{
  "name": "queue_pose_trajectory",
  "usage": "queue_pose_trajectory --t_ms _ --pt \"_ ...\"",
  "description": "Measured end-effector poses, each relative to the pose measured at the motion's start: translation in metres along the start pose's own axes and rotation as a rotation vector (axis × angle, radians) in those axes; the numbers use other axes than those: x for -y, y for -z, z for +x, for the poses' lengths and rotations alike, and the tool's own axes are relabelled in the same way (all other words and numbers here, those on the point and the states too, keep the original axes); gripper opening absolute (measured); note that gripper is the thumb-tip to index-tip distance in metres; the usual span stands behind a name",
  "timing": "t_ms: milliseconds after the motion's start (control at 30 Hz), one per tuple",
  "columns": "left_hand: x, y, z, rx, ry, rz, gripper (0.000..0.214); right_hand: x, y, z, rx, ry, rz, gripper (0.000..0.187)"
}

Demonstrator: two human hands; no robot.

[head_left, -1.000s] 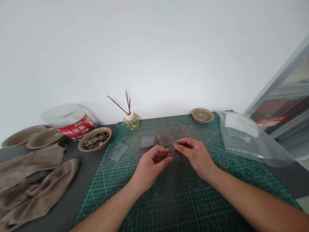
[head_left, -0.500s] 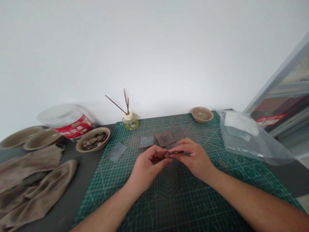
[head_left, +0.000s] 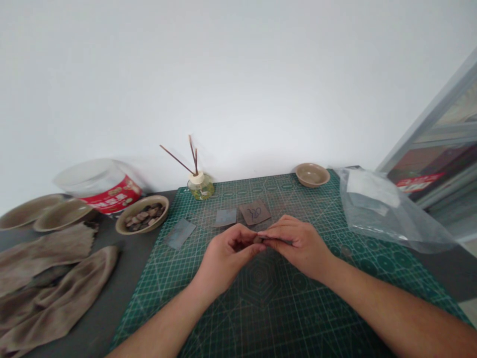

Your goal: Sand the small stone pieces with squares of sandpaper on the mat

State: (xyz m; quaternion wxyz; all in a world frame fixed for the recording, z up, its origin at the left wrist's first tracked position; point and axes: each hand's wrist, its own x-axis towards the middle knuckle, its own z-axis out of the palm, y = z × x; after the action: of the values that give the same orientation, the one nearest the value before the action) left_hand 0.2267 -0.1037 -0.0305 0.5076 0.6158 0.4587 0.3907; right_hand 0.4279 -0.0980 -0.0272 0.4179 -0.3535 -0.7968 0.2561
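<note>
My left hand (head_left: 227,251) and my right hand (head_left: 296,243) meet above the middle of the green cutting mat (head_left: 261,303). The left fingers pinch a small brown stone (head_left: 257,239). The right fingers press a thin dark strip (head_left: 278,240), perhaps sandpaper, against that stone. Just beyond the hands lie three small sandpaper pieces: a brown one marked with writing (head_left: 255,212), a grey one (head_left: 226,217) and another grey one (head_left: 180,233) further left.
A bowl of small stones (head_left: 141,219) sits left of the mat, with a red-labelled plastic tub (head_left: 100,186), two empty dishes (head_left: 40,214) and brown cloths (head_left: 48,278). A reed diffuser (head_left: 199,185), an empty bowl (head_left: 312,175) and a clear plastic bag (head_left: 376,211) stand at the back and right.
My hands have closed together: the right fingers with the strip moved left and down onto the stone in my left fingers. The view shifted slightly.
</note>
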Motion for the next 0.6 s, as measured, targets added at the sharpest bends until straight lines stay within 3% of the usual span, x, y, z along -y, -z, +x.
queue_pose_trajectory --t_ms 433,600 --pt "0.0034 -0.0007 -0.005 -0.032 -0.063 0.066 0.018 0.0019 -0.0001 -0.0037 0.008 -0.065 0.058 0.021" --pt "0.0033 -0.0003 -0.0023 0.009 -0.025 -0.025 0.019 0.0014 0.0022 -0.0024 0.054 -0.036 0.076 0.025"
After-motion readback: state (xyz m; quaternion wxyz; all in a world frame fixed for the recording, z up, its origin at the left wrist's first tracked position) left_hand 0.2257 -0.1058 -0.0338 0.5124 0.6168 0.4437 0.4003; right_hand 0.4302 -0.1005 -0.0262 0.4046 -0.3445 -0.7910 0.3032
